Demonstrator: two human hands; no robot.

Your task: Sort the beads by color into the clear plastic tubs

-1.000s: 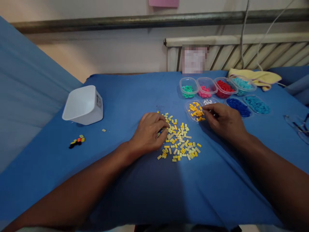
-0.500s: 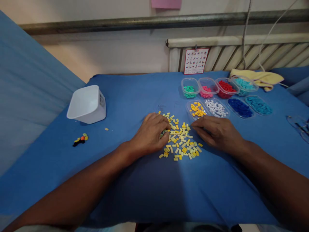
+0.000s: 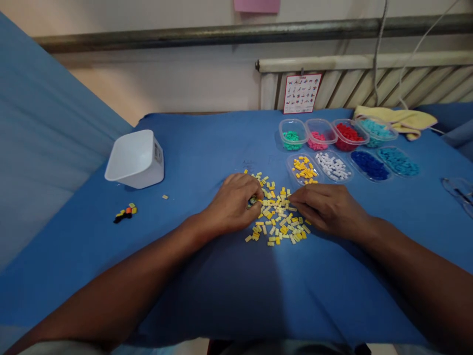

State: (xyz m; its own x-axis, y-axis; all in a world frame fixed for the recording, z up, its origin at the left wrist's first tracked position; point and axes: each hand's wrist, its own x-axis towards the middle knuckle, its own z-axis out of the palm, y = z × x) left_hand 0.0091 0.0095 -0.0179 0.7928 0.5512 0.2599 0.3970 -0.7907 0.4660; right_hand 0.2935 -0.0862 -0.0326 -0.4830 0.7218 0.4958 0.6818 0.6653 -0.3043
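Note:
Many small yellow toy building bricks (image 3: 275,214) lie in a loose heap on a blue cloth (image 3: 207,143). At the heap's left side, my left hand (image 3: 234,203) is curled with its fingers closed around several yellow bricks (image 3: 253,201), partly hidden by the thumb and fingers. My right hand (image 3: 330,207) rests at the heap's right edge, thumb and fingertips pinched together over the bricks. What those fingertips hold, if anything, is too small to make out.
Clear boxes of green (image 3: 292,141), pink (image 3: 318,140), red (image 3: 348,135), orange-yellow (image 3: 304,168), white (image 3: 333,167) and blue bricks (image 3: 369,165) stand behind my right hand. A white tub (image 3: 135,160) and a small brick cluster (image 3: 125,213) are at left; glasses (image 3: 460,195) lie far right.
My right hand has moved slightly left, its fingertips closer over the heap. My left hand stays curled at the heap's left side. The view has shifted a little.

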